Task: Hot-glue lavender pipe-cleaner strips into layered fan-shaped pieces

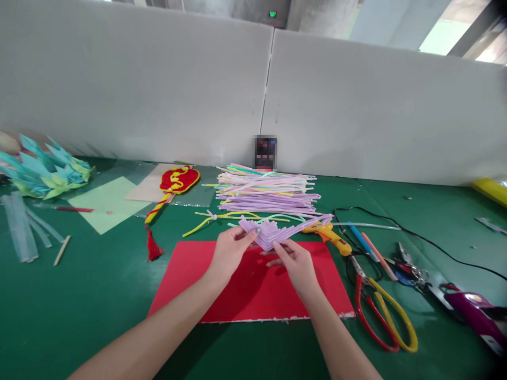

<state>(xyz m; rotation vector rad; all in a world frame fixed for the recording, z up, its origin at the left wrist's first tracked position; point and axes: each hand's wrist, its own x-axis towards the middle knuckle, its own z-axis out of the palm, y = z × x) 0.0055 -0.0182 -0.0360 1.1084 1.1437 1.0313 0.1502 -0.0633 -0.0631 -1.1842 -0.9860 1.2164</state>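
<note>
Above a red board [237,287], my left hand [233,248] and my right hand [295,261] hold a piece made of lilac pipe cleaners [269,235] bent into nested V shapes. My left fingers pinch its left side, while the right thumb and fingers grip near the point of the V. Longer lilac ends stretch off to the upper right. Just behind the piece lies a pile of pipe cleaners [265,192] in lilac, pink, yellow and green. Several loose yellow and green ones [233,215] lie in front of that pile.
At right are a yellow glue gun [336,240] with a black cord, pliers [390,311] with red and yellow handles, and keys [412,272]. Left stand a red-and-yellow fan ornament [178,182], green paper [113,203] and a teal paper flower [47,169]. A grey partition [158,89] borders the back.
</note>
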